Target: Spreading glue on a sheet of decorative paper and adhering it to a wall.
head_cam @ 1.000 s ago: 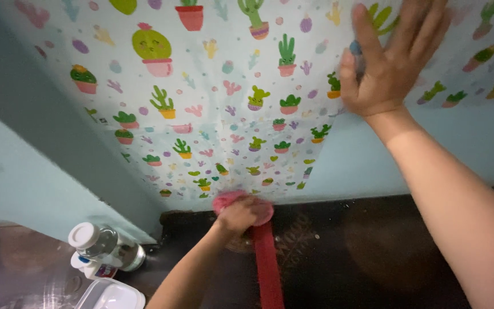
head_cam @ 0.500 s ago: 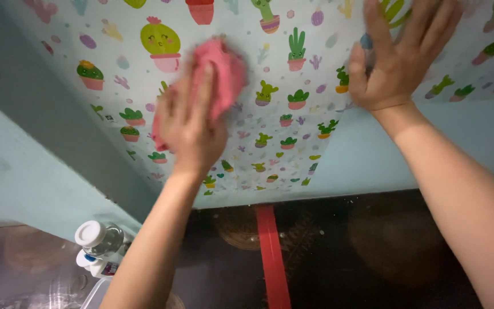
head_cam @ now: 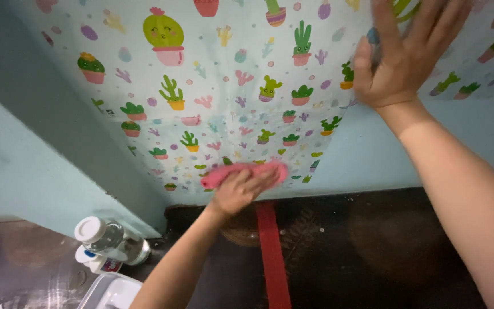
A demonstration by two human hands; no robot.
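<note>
Pale blue walls [head_cam: 24, 171] meet at a corner, and 1 sheet of cactus-patterned paper [head_cam: 224, 97] is spread across the right-hand wall. 1 pink cloth [head_cam: 224, 174] is pressed against the lower edge of that sheet, held under the curled fingers of the left hand [head_cam: 241, 191]. The right hand [head_cam: 407, 57] is laid flat on the paper higher up, its fingers spread wide and nothing gripped. Below, 1 red strip [head_cam: 273, 257] runs down a dark floor [head_cam: 384, 252]. At lower left, 2 white-capped bottles [head_cam: 107, 243] are seen beside 1 white container [head_cam: 110, 292].
</note>
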